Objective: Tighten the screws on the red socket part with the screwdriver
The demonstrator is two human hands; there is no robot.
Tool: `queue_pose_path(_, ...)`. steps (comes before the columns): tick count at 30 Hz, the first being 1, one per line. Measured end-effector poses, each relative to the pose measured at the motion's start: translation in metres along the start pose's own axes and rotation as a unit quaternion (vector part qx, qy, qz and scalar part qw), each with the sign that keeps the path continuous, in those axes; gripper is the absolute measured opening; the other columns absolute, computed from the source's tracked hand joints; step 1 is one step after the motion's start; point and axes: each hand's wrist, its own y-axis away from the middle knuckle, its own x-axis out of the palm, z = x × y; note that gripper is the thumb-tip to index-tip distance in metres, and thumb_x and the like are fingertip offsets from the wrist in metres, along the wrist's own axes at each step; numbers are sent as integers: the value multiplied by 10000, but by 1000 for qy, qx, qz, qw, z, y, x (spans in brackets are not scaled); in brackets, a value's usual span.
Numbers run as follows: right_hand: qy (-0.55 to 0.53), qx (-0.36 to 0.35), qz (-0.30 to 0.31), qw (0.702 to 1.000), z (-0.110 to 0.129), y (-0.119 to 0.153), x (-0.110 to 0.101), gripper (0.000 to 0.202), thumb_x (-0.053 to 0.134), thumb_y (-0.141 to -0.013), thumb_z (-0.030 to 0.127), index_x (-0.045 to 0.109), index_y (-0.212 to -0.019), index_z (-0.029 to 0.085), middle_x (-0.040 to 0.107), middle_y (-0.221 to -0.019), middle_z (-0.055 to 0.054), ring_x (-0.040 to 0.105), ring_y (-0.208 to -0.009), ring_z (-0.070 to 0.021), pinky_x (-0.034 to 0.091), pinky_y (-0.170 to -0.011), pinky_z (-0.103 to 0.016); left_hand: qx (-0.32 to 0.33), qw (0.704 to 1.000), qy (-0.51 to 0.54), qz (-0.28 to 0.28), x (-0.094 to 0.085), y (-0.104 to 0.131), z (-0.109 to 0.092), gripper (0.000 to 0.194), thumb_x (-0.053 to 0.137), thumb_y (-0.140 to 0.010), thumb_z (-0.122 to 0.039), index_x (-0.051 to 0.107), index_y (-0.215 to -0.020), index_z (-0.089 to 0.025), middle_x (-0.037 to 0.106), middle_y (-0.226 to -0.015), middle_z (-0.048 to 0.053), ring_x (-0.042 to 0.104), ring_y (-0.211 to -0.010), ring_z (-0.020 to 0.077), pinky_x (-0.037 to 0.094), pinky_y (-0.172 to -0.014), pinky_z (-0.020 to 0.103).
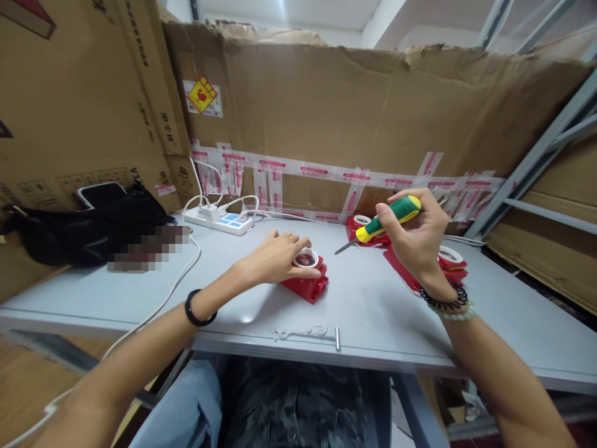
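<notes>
Resting flat on the counter, left of the screwdriver's tip: one near red unit, its top fitted with a white ring. Left hand: laid over the near red unit from the left, fingers and thumb closed about the white ring; black band at the wrist. Right hand: raised above the counter, clenched round one screwdriver, handle green and yellow, bare shaft pointing down and left, tip apart from the near red unit; dark coiled bracelet and pale beaded bracelet at the wrist. Far red unit: beyond the screwdriver, near the cardboard, likewise with a white ring. Right red unit: partly hidden behind the right hand and wrist, white ring on top. Near edge, centre: one slim T-shaped metal piece with a looped end on its left. Far left: one white power strip, plugs seated, white cables attached, one running down over the near edge at left. Left end: one black bag, a dark flat item with a pale rim on top; beside it, a pixelated patch, contents unreadable. Behind: upright cardboard, taped, bearing a yellow and red label.
</notes>
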Motion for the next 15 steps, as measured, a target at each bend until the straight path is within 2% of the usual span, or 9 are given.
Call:
queue_pose_path(3, 3, 1, 0, 1000, -3, 0, -2, 156, 678, -768, 316, 539, -794, 249, 539, -700, 0, 516, -591, -148, 430, -544, -326, 55, 997, -25, -41, -1, 8, -17, 431, 478, -879, -555, 573, -1089, -190, 586, -995, 95, 517, -926, 250, 330, -809, 358)
queue_pose_path(5, 15, -1, -6, 1000, -5, 0, -3, 159, 672, -772, 337, 537, -790, 254, 542, -696, -4, 522, -594, -156, 432, -548, -334, 143, 989, 24, -8, -3, 16, -28, 253, 522, -901, -402, 603, -1050, -214, 594, -1015, 71, 526, -953, 224, 342, -824, 335)
queue_pose_path(7, 28, -3, -9, 1000, -6, 0, -3, 170, 665, -774, 364, 532, -786, 258, 546, -696, -8, 528, -595, -161, 437, -549, -339, 223, 970, 87, 45, -3, 22, -38, 159, 533, -905, -283, 625, -1016, -214, 624, -989, 51, 545, -961, 196, 361, -843, 304)
queue_pose_path(10, 37, -1, -4, 999, -6, 1, -3, 181, 652, -780, 383, 524, -791, 255, 554, -709, -10, 537, -601, -162, 451, -551, -336, 263, 954, 117, 86, 4, 25, -49, 136, 557, -889, -210, 649, -988, -194, 661, -934, 57, 576, -914, 194, 399, -801, 295)
queue_pose_path(15, 42, 4, 4, 999, -6, 2, -3, 169, 634, -797, 367, 518, -810, 244, 555, -716, -3, 549, -611, -154, 466, -552, -321, 269, 945, 139, 127, 16, 22, -52, 92, 585, -857, -144, 669, -858, -182, 671, -846, 46, 595, -815, 177, 432, -734, 271)
